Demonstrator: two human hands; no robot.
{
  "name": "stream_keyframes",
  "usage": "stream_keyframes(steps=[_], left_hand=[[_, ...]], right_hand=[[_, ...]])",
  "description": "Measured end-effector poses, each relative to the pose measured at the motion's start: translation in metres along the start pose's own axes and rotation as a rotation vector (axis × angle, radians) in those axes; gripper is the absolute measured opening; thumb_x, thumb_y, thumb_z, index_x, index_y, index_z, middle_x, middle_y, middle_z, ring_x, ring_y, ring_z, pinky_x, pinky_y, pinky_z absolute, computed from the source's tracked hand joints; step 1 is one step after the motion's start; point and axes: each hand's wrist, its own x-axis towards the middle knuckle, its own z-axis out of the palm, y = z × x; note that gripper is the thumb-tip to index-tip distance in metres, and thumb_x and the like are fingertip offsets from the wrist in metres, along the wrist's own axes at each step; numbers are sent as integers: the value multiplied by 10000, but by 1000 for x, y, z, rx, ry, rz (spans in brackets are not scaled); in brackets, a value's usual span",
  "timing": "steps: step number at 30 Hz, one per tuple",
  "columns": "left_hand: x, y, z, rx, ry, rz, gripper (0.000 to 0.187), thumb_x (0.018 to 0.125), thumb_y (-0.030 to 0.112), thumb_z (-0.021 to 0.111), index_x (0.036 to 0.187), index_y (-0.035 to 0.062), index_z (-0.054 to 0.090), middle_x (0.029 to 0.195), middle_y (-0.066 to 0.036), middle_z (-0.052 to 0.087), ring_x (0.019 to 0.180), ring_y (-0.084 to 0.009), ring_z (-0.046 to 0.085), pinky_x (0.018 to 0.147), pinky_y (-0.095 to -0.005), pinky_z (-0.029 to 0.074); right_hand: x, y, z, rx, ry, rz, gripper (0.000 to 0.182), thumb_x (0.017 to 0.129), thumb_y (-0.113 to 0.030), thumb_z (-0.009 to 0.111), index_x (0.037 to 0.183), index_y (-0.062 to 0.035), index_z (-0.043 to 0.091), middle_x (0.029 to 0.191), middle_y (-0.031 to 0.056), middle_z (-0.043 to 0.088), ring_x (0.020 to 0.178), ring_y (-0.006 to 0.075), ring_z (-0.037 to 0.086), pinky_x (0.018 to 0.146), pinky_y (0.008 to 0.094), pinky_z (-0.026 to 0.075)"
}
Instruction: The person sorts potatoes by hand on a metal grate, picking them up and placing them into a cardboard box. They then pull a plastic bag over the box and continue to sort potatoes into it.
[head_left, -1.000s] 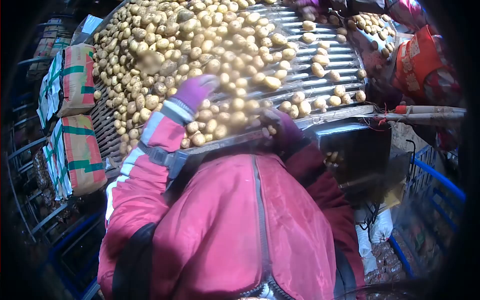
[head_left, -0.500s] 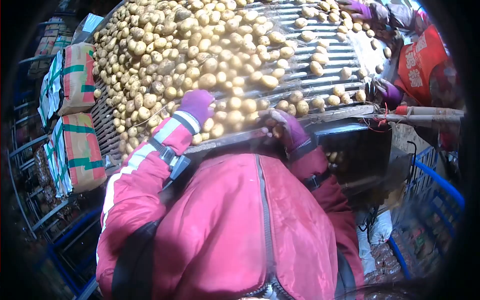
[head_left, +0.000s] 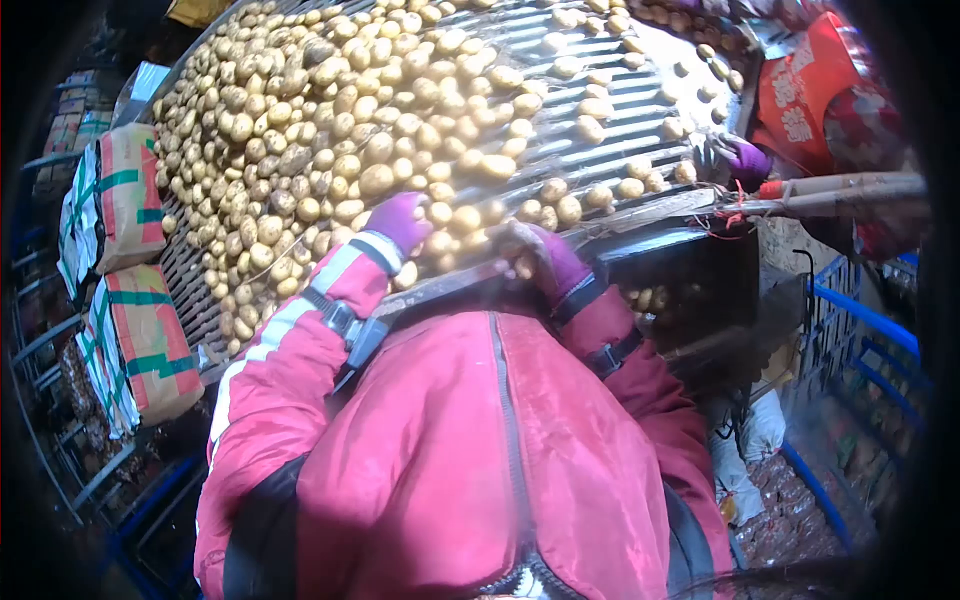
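Observation:
A thick spread of potatoes (head_left: 290,160) lies over a slatted metal sorting table (head_left: 570,120). My left hand (head_left: 400,222), in a purple glove, is curled against the potatoes near the front edge; its fingertips are mostly hidden, so what it grips cannot be made out. To its right, my right hand (head_left: 555,262), also gloved in purple, bends over the front rail with its fingers closed around what looks like a small potato (head_left: 523,266). Between the two hands sit several loose potatoes, partly blurred by glare.
Taped cardboard cartons (head_left: 150,340) stand left of the table. Another person's gloved hand (head_left: 742,160) is at the right edge, beside a red cloth with white print (head_left: 805,95). Wrapped poles (head_left: 850,193) jut out there. A dark opening with potatoes (head_left: 650,298) lies below the rail; blue railings (head_left: 865,320) stand right.
The view has shifted, so the table appears farther left. My right hand has drawn slightly closer to my left. The other person's upper hand has left its place among the potatoes.

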Motion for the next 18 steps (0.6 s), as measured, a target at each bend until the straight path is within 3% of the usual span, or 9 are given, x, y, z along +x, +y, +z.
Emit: stream_keyframes(steps=[3, 4, 5, 8, 10, 12, 15, 16, 18], left_hand=[[3, 20, -21, -468, -12, -267, 335, 789, 188, 747, 1074, 24, 680, 888, -114, 695, 803, -179, 667, 725, -304, 541], [4, 45, -33, -512, -16, -217, 320, 796, 184, 743, 1069, 27, 681, 875, -103, 687, 792, -161, 658, 722, -294, 539], [2, 78, -37, -705, -1, -243, 338, 807, 182, 731, 1103, 30, 670, 885, -109, 687, 800, -155, 657, 722, -293, 535], [7, 132, -36, -247, -115, 78, 401, 841, 181, 710, 1196, 5, 650, 1083, -126, 670, 967, -208, 643, 849, -321, 521], [5, 166, -26, -154, -161, 218, 510, 800, 257, 726, 1232, 4, 628, 1154, -170, 654, 1054, -302, 644, 920, -378, 515], [4, 186, -7, -41, -160, 325, 595, 778, 290, 734, 1285, 12, 595, 1208, -194, 639, 1121, -344, 625, 964, -408, 502], [-2, 222, 5, 38, -168, 385, 626, 797, 339, 728, 1315, 35, 553, 1245, -182, 621, 1147, -360, 606, 958, -437, 498], [-1, 230, 7, 14, -203, 407, 618, 814, 321, 719, 1332, 33, 544, 1267, -188, 613, 1156, -361, 604, 966, -435, 498], [-1, 244, 16, -36, -258, 450, 595, 844, 282, 699, 1359, 36, 532, 1299, -197, 601, 1168, -359, 603, 976, -429, 498]], right_hand=[[-7, -28, 20, 702, 129, 280, 412, 1016, -359, 566, 1254, -24, 588, 1129, 141, 634, 984, 279, 621, 834, 406, 544], [-9, -30, 21, 685, 51, 240, 604, 1041, -517, 443, 1384, -21, 479, 1196, 164, 594, 1029, 277, 596, 850, 414, 542], [-9, -23, 21, 773, 36, 255, 608, 1041, -519, 444, 1390, -22, 471, 1198, 166, 593, 1036, 275, 594, 862, 409, 538], [-13, -23, 18, 950, -4, 226, 590, 1024, -425, 543, 1429, -17, 413, 1242, 180, 576, 1089, 277, 581, 952, 420, 499], [-21, -35, 12, -136, 35, -161, 619, 992, -337, 619, 1453, -10, 367, 1309, 194, 543, 1145, 278, 566, 998, 431, 472], [-38, -30, 6, -559, 160, -441, 666, 943, -226, 694, 1466, -3, 346, 1365, 195, 521, 1210, 273, 546, 1040, 424, 448], [-55, 8, 1, -119, 371, -548, 564, 979, -352, 629, 1417, -40, 459, 1341, 122, 587, 1182, 237, 604, 1000, 365, 503], [-78, -32, 16, 128, 366, -414, 550, 994, -398, 591, 1407, -53, 479, 1329, 107, 602, 1150, 225, 624, 977, 359, 521], [-95, -39, 16, 231, 461, -516, 490, 1022, -425, 510, 1370, -80, 517, 1256, 89, 633, 1055, 196, 656, 905, 357, 555]])
